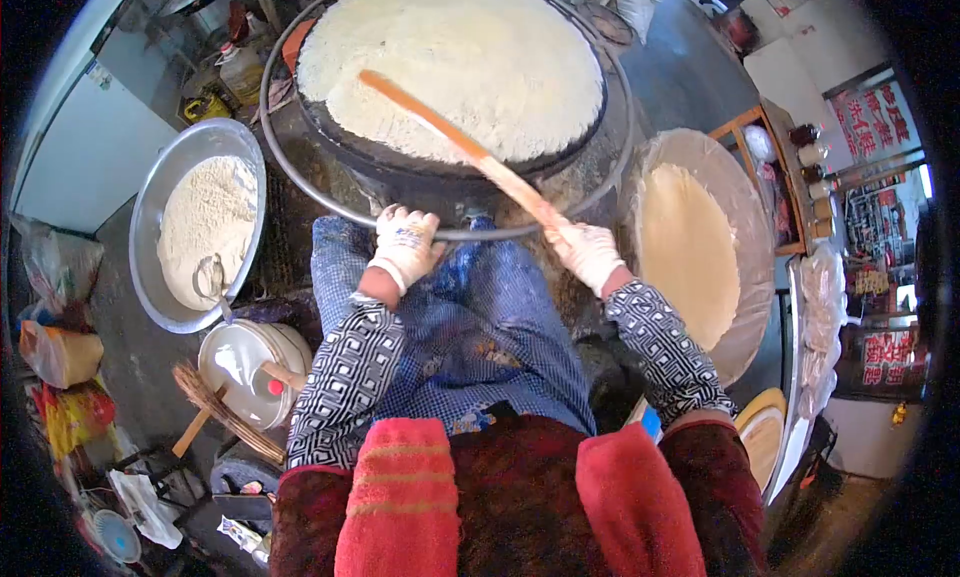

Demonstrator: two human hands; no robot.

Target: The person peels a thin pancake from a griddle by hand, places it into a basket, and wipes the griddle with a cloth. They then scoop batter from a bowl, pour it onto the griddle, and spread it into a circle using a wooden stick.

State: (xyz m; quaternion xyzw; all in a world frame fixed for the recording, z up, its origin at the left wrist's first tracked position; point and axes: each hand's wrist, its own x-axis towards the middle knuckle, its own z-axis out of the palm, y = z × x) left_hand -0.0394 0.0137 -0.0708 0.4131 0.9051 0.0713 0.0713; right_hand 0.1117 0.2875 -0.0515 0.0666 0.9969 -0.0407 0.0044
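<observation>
- The right hand (585, 252) wears a pale glove. Its fingers are closed tight around the low end of a long wooden stick (430, 122).
- The stick leans up and to the left, over the front part of a big round hot plate (400, 163). Its far tip is over the pale layer (480, 52) that covers most of the plate.
- The pale layer looks bumpy, and its edge is a bit rough. A dark rim shows around it.
- The left hand (405, 242) wears a pale glove too. It is on the front of the gray ring (500, 234) that goes around the hot plate. Its fingers are bent, but I cannot tell if they wrap all the way around the ring.
- To the left is a big silver bowl (228, 142) with pale, thick stuff (215, 207) in it. A ladle (210, 277) sits in the bowl, near the front.
- Just below the bowl is a white bucket (225, 355). A straw brush (235, 427) lies across its edge.
- To the right is a wide round tray (755, 227) lined with clear plastic. A flat, round, tan thing (690, 257) lies in it.
- The person sits with a blue checked apron (480, 327) over the knees. The sleeves (350, 367) have black and white shapes.
</observation>
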